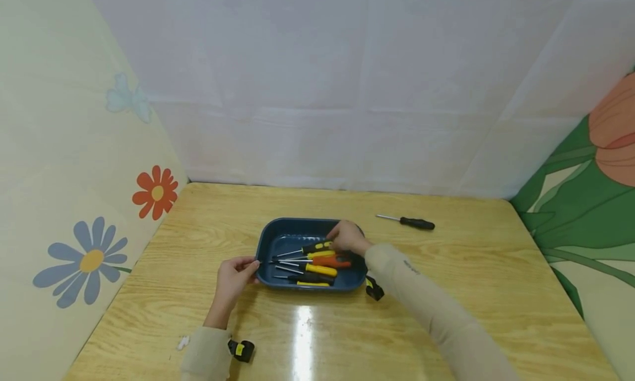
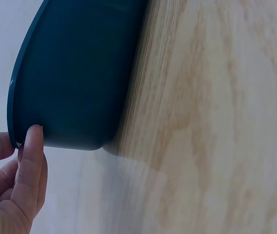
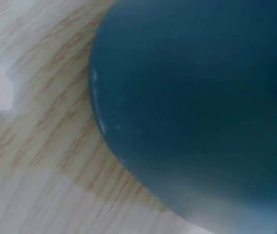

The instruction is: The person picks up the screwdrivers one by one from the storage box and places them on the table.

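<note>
Screwdrivers [image 1: 337, 261], several, lying side by side in a blue tray [image 1: 311, 288] on the table [image 1: 446, 304]; shafts toward the tray's left edge, handles toward its right. Left hand [image 1: 235, 274]: pinching the tray's rim at the near left corner, thumb above, fingers along the outside wall. Right hand [image 1: 347, 236]: reaching over the tray's far right corner, fingertips bent down at a black-and-yellow handle [image 1: 323, 246]; whether gripping or only touching cannot be told, the right wrist view showing only tray and table. Outlying: one black-handled screwdriver [image 1: 418, 224], loose near the table's far edge, right of the tray. Handling, as judged: light, stiff, hardly fragile; bare shafts likely slippery, so best taken mid-handle. Tray apparently rigid and smooth, best steadied by its rim.
</note>
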A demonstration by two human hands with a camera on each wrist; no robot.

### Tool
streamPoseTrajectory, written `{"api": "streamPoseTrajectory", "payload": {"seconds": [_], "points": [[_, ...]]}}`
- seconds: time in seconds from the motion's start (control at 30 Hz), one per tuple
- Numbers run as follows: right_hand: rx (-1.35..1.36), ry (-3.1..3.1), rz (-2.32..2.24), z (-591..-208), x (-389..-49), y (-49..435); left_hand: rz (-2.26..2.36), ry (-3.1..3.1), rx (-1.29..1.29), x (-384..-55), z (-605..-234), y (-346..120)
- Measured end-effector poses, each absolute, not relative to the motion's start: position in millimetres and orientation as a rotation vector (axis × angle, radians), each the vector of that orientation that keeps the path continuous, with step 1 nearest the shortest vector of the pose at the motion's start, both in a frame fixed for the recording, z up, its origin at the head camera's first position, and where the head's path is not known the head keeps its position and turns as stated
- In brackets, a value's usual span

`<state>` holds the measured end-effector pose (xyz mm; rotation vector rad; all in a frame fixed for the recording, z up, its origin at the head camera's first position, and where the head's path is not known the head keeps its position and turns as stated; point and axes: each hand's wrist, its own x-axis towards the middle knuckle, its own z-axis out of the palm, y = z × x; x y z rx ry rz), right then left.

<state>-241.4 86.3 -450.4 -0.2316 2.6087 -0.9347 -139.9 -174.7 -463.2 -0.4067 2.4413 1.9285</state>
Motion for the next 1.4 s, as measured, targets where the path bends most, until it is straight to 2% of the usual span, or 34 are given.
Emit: {"api": "streamPoseTrajectory", "payload": {"seconds": [0.37,0.7,1.4], "points": [[-0.407,2.715,-0.912,-449.6,-243.2,92.8,1.941,2.433,-0.411,-140.8,-462.7,-173.5],[-0.406,2.684,-1.002,-448.3,-243.5,93.4,1.954,2.435,-0.412,-142.6,-463.5,-174.2],[-0.105,2.344,-1.443,-444.0,-239.7,89.4,1.932,2.442,-0.401,-140.3,-461.6,-174.7]]}}
